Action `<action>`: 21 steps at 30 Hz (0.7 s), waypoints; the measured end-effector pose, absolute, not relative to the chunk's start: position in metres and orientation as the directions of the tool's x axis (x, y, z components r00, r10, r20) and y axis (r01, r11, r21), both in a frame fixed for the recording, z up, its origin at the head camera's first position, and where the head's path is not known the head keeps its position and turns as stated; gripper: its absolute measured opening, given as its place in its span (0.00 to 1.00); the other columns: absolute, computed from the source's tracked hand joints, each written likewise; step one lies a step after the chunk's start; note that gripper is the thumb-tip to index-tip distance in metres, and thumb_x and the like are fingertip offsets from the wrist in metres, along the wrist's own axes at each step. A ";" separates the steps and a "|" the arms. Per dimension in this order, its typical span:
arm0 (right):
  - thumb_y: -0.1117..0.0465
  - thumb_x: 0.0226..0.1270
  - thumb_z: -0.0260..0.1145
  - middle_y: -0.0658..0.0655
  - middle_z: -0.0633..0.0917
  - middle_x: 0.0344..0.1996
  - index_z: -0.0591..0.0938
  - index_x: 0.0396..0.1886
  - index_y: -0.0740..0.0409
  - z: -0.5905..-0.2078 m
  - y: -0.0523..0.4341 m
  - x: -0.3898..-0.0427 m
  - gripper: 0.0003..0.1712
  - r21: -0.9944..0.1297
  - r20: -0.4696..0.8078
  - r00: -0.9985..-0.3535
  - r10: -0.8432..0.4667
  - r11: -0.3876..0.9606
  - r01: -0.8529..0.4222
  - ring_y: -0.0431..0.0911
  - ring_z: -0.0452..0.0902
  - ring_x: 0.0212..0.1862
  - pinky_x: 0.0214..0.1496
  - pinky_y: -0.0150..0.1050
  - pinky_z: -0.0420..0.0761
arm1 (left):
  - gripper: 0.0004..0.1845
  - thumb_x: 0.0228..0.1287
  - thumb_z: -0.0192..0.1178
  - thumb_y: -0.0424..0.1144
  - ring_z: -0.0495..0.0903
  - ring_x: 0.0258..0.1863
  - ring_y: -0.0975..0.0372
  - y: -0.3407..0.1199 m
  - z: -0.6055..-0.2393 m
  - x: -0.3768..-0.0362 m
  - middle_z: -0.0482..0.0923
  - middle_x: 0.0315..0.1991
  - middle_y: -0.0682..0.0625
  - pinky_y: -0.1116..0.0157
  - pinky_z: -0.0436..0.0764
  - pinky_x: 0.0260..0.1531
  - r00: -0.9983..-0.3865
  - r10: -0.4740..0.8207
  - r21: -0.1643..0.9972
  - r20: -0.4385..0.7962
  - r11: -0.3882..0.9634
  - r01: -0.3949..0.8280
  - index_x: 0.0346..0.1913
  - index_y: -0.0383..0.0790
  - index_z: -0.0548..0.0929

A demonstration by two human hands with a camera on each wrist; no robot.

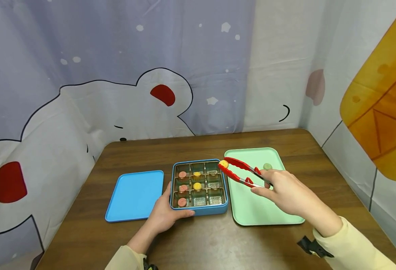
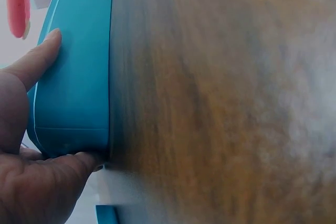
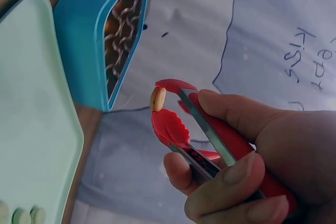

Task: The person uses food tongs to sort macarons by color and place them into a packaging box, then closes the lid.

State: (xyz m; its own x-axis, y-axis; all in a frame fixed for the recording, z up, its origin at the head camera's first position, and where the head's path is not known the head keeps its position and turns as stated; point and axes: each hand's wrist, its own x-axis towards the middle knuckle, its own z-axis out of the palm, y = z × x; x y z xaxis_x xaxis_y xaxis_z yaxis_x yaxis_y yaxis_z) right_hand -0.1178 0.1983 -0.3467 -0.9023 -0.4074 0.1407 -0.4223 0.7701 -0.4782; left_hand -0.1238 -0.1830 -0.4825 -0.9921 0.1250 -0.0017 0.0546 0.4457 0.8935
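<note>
My right hand (image 1: pixel 283 189) grips a pair of red-tipped tongs (image 3: pixel 223 150). Between the tong tips is a yellow sandwich biscuit (image 1: pixel 224 164), raised near the right rim of a blue box (image 1: pixel 201 210). My left hand (image 1: pixel 165 213) holds that box at its front left corner, the thumb along the front wall and the fingers at the left side. Inside the box, a clear divided insert (image 1: pixel 215 192) has pink biscuits (image 1: pixel 182 202) down its left column. Two yellow biscuits (image 1: pixel 197 186) sit in the back and middle compartments of the centre column.
A pale green tray (image 1: pixel 251 210) lies right of the box, partly under my right hand. Several green biscuits (image 3: pixel 22 216) rest on it. To the left is a flat blue lid (image 1: pixel 135 197). A printed curtain (image 1: pixel 218 75) hangs behind the wooden table (image 1: pixel 214 243).
</note>
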 end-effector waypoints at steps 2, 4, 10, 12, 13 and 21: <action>0.46 0.72 0.74 0.43 0.74 0.23 0.78 0.27 0.46 -0.346 0.192 -0.117 0.18 -0.481 0.144 -0.899 -0.414 0.764 -0.429 0.41 0.65 0.27 0.29 0.37 0.69 | 0.69 0.45 0.89 0.50 0.85 0.53 0.58 -0.183 -0.482 -0.124 0.83 0.61 0.55 0.45 0.79 0.56 -0.992 0.125 0.890 0.006 0.452 0.062 0.86 0.52 0.53; 0.47 0.72 0.75 0.44 0.73 0.23 0.76 0.26 0.46 -0.346 0.187 -0.116 0.19 -0.485 0.142 -0.897 -0.418 0.761 -0.431 0.42 0.64 0.27 0.29 0.37 0.68 | 0.69 0.45 0.89 0.51 0.85 0.53 0.58 -0.183 -0.483 -0.124 0.83 0.60 0.55 0.45 0.79 0.56 -0.992 0.122 0.887 0.007 0.458 0.063 0.86 0.51 0.54; 0.49 0.72 0.75 0.43 0.73 0.21 0.75 0.25 0.45 -0.346 0.175 -0.116 0.20 -0.485 0.135 -0.887 -0.441 0.751 -0.448 0.42 0.64 0.27 0.29 0.37 0.68 | 0.69 0.44 0.89 0.53 0.84 0.53 0.61 -0.183 -0.485 -0.126 0.84 0.59 0.57 0.49 0.78 0.57 -0.992 0.124 0.884 -0.006 0.465 0.053 0.86 0.52 0.55; 0.49 0.71 0.75 0.43 0.73 0.21 0.75 0.25 0.46 -0.347 0.171 -0.115 0.20 -0.487 0.133 -0.884 -0.448 0.748 -0.452 0.42 0.63 0.27 0.28 0.37 0.68 | 0.68 0.44 0.89 0.53 0.84 0.54 0.61 -0.183 -0.485 -0.126 0.84 0.59 0.57 0.48 0.78 0.57 -0.992 0.129 0.885 -0.005 0.462 0.055 0.85 0.52 0.56; 0.49 0.71 0.75 0.43 0.72 0.21 0.75 0.24 0.46 -0.347 0.169 -0.115 0.20 -0.488 0.133 -0.883 -0.451 0.745 -0.454 0.42 0.63 0.26 0.27 0.37 0.68 | 0.67 0.44 0.89 0.53 0.84 0.55 0.61 -0.183 -0.485 -0.126 0.84 0.59 0.57 0.48 0.78 0.58 -0.991 0.131 0.885 -0.004 0.462 0.058 0.85 0.52 0.56; 0.49 0.71 0.75 0.44 0.71 0.21 0.74 0.24 0.47 -0.351 0.155 -0.113 0.20 -0.487 0.130 -0.869 -0.478 0.732 -0.476 0.39 0.61 0.24 0.26 0.35 0.65 | 0.66 0.45 0.88 0.52 0.84 0.56 0.60 -0.183 -0.484 -0.126 0.84 0.59 0.58 0.46 0.78 0.59 -0.991 0.136 0.887 -0.003 0.458 0.060 0.85 0.53 0.57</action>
